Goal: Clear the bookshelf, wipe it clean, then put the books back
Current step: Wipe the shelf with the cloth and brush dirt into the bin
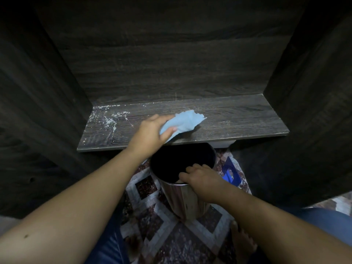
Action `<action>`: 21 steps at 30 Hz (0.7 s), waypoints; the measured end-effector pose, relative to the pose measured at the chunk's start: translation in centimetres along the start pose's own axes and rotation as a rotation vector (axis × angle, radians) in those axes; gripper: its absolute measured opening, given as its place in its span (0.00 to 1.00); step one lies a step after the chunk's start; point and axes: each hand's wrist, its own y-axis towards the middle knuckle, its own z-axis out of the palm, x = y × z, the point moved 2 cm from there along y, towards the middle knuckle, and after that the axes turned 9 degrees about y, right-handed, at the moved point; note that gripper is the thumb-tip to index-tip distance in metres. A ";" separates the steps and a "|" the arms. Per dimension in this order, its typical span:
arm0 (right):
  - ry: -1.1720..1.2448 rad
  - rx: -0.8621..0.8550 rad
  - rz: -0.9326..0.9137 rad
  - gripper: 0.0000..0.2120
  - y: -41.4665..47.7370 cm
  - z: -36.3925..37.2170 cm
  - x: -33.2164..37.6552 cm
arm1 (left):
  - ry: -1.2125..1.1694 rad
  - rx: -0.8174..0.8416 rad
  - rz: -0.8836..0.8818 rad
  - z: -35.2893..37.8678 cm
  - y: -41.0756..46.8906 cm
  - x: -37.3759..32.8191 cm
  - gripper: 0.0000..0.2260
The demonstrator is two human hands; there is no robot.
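Note:
A dark wood-grain shelf board (238, 121) spans the bookshelf recess, with no books on it. White dust and crumbs (109, 120) lie on its left end. My left hand (150, 132) presses a light blue cloth (185, 122) onto the middle of the board, near its front edge. Just below that edge stands a shiny metal bin (182, 199) with a dark open mouth. My right hand (200, 178) grips the bin's near rim. No books are in view.
Dark side panels (42, 111) of the bookshelf close in left and right, with a back panel (171, 54) behind. A patterned tile floor (158, 225) lies below. A blue plastic object (231, 173) sits right of the bin. My knees in blue jeans frame the floor.

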 end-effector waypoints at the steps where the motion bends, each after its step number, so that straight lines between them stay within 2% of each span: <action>1: -0.006 0.000 0.002 0.20 0.0 0.0 0.0 | 0.009 0.030 0.021 0.5 -0.1 0.0 0.17; 4: -0.014 -0.003 0.015 0.19 0.0 0.0 -0.1 | 0.087 0.246 0.083 2.0 -0.6 0.0 0.16; 5: -0.013 -0.006 0.017 0.19 0.0 -0.1 -0.2 | 0.090 0.264 0.098 2.0 -0.6 -0.1 0.16; 9: -0.014 -0.012 0.014 0.21 -0.2 0.1 -0.3 | 0.044 0.077 0.096 1.1 0.0 -0.6 0.15; 10: -0.015 -0.012 0.014 0.21 -0.2 0.1 -0.3 | 0.064 0.099 0.100 1.1 0.0 -0.6 0.15; 13: -0.011 -0.015 0.019 0.20 -0.4 0.2 -0.4 | 0.114 0.313 0.088 2.2 -0.5 -0.1 0.16; 14: -0.010 -0.016 0.018 0.20 -0.4 0.2 -0.4 | 0.089 0.316 0.076 2.3 -0.6 -0.1 0.16; 17: -0.009 -0.027 0.015 0.21 -0.4 0.1 -0.5 | -0.002 0.155 0.029 1.6 0.0 -0.2 0.15; 18: -0.007 -0.030 0.015 0.21 -0.3 0.1 -0.5 | 0.000 0.146 0.032 1.5 0.2 -0.2 0.15; 21: 0.001 -0.044 0.023 0.19 -0.2 0.0 -0.7 | 0.087 0.298 0.076 2.5 -0.3 0.0 0.15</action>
